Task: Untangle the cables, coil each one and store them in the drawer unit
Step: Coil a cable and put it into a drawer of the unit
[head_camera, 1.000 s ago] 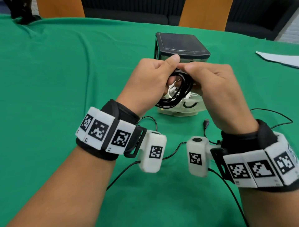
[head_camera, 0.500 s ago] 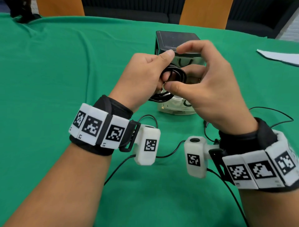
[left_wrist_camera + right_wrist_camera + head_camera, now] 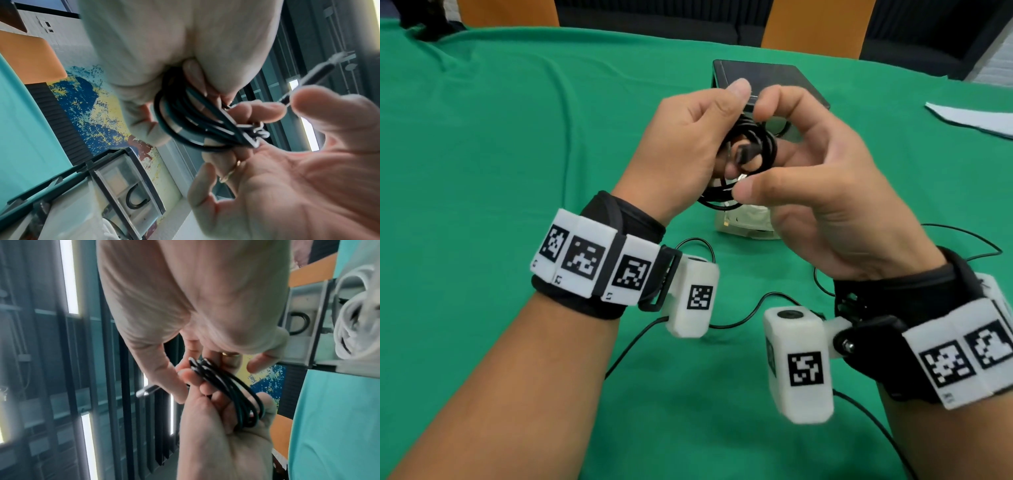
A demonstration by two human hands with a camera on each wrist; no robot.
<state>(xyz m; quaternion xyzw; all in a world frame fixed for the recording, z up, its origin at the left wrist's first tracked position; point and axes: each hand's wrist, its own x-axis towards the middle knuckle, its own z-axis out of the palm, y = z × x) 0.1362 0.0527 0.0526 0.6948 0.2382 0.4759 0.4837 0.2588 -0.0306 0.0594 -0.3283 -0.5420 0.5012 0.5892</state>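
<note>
Black cable (image 3: 753,154), coiled, is now raised higher above the drawer unit (image 3: 774,82) than half a second ago. The left hand (image 3: 688,147) still clamps the coil in curled fingers. The right hand (image 3: 822,192) has shifted; its thumb and forefinger pinch the plug end (image 3: 308,78).

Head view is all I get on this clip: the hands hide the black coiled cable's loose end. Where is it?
Observer: The right hand pinches it between thumb and forefinger; the silver-tipped plug sticks out past them.
Operator: And the left hand?
Observer: The left hand has its fingers curled round the loops of the black coiled cable.
Operator: Anything stored yet?
Observer: A white coiled cable lies in an open drawer of the clear plastic drawer unit.
</note>
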